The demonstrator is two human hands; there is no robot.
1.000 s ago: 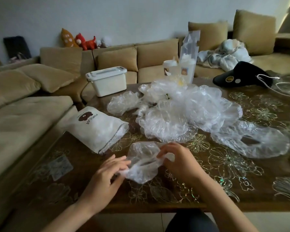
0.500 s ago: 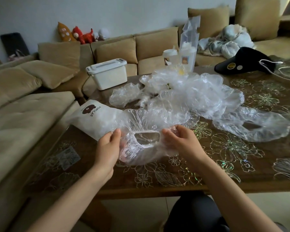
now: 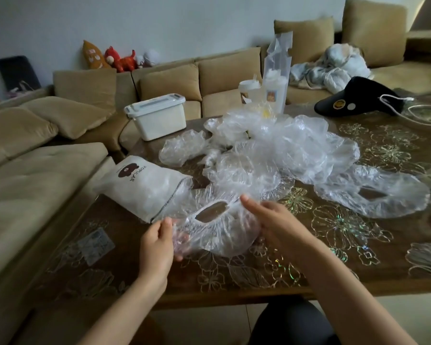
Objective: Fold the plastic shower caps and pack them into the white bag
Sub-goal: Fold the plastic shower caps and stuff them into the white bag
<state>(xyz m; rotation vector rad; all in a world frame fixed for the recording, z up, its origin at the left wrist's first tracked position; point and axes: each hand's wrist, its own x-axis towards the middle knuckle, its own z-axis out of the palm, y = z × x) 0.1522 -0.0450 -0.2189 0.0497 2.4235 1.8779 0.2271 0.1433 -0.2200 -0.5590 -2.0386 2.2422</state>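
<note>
Since 0.5 s ago, head view: right hand (image 3: 276,222) has uncurled, fingers flat on the right side of the shower cap (image 3: 222,242); left hand (image 3: 157,245) pinches its left edge. Cap spans between the hands on the worktop (image 3: 309,260), long axis left-right. Open white bag (image 3: 144,188) lies just beyond the left hand, which is the nearer 1.

I see the counter (image 3: 396,235) carrying the white bag (image 3: 139,185) at ten o'clock, shower caps (image 3: 284,150) heaped at twelve, black hat (image 3: 353,100) at two.
</note>
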